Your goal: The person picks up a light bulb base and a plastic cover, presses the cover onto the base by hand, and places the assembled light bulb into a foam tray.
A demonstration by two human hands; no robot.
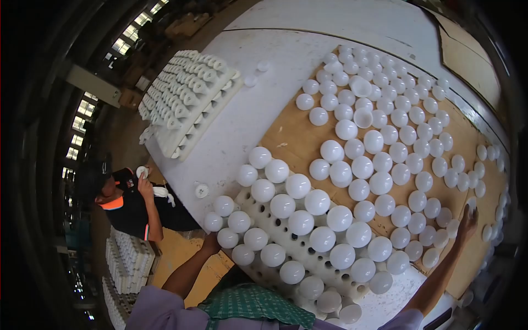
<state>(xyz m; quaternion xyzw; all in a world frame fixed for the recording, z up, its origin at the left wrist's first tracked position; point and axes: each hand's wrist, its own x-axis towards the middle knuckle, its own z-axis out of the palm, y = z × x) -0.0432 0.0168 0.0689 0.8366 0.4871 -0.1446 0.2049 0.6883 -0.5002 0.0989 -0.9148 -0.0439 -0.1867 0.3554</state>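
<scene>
White bulb covers (339, 218), round and glossy, stand in rows in a pale tray with holes (281, 226) right before me. At the tray's left end is my left hand (211, 243), close to a cover; its fingers are mostly hidden. My right hand (468, 223) reaches far to the right over a brown cardboard sheet (294, 132). Its fingers close around a white bulb cover (471, 203). Many more covers (380, 183) lie on the cardboard, mostly dome up, while a couple (363, 117) show their open side.
At the back left of the white table (264, 104), stacked trays (190, 104) hold white bulb parts. One loose part (202, 190) lies near the left edge. A co-worker (137, 201) beyond that edge holds a small white part. More stacked trays (127, 261) stand below.
</scene>
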